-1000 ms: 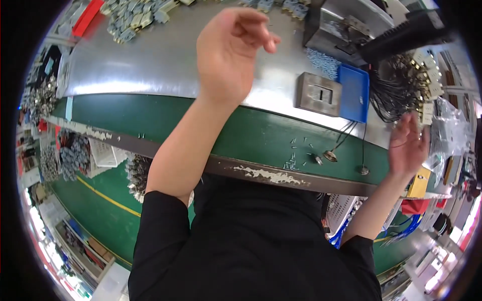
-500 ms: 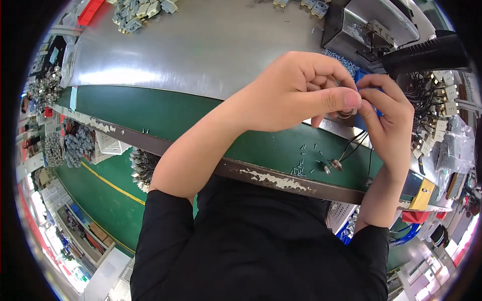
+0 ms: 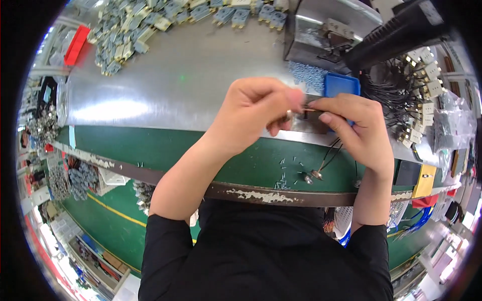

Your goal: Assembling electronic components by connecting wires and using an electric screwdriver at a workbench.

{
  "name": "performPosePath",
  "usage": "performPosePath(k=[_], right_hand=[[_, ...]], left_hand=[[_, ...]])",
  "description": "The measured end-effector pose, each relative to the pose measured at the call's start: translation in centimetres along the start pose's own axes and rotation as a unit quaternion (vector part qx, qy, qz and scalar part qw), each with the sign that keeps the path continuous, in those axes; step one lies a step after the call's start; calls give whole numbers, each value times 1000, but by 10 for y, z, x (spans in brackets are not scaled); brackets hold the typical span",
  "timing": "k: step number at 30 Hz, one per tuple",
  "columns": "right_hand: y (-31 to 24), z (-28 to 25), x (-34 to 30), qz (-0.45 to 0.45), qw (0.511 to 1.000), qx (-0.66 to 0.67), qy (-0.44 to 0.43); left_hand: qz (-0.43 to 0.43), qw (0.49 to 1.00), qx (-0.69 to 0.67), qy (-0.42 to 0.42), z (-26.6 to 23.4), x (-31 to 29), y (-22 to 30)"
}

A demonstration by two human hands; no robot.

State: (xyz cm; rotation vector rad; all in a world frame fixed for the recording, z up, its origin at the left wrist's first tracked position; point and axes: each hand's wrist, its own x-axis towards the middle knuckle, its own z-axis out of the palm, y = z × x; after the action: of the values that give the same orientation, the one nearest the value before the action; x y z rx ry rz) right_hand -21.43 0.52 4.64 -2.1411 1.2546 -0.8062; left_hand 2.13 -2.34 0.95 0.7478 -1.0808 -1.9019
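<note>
Above the front of the steel bench top, my left hand point(image 3: 253, 113) is closed, its fingertips smeared by motion, around a small shiny metal part point(image 3: 289, 114). Facing it, my right hand point(image 3: 359, 128) pinches a thin copper-coloured wire-like piece point(image 3: 312, 109) between thumb and forefinger. That piece reaches toward my left fingertips; whether it joins the metal part is unclear. Below my right hand, round metal fittings point(image 3: 316, 174) on black leads lie on the green mat point(image 3: 236, 160). Several loose screws point(image 3: 282, 181) are scattered to their left.
A blue tray point(image 3: 342, 84) stands behind my right hand, by a heap of screws point(image 3: 307, 75) and a metal fixture point(image 3: 316, 37). A black tool-like arm point(image 3: 391, 37) overhangs black cables with white connectors point(image 3: 427, 108). Grey and cream housings point(image 3: 125, 37) pile at the far left.
My hands have drawn apart slightly, and a thin copper-coloured piece now shows between them. The view has shifted, bringing more housings and the blue tray into sight.
</note>
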Motion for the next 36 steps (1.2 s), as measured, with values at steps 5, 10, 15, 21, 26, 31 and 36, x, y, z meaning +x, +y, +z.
performPosePath(k=[5,10,15,21,26,31,36], right_hand=[[3,-9,-2,-22,998,49,-24],[6,-19,-5,-60,998,35,-1],[11,-20,-12,-96,995,2,38],[18,-15,-16,-120,989,24,77],[21,-14,-19,-98,990,73,71],[21,-12,-19,-98,986,115,74],[18,-8,-19,-87,983,138,85]], left_hand=[[-79,995,-51,36,9,-4,-9],[-245,963,-100,-43,13,-8,-3],[-328,933,-67,-130,7,-3,8],[-149,976,-14,-158,14,-11,-14],[-71,985,6,-156,21,-13,-17],[-33,986,8,-166,20,-13,-20],[-61,976,-4,-209,18,-11,-13]])
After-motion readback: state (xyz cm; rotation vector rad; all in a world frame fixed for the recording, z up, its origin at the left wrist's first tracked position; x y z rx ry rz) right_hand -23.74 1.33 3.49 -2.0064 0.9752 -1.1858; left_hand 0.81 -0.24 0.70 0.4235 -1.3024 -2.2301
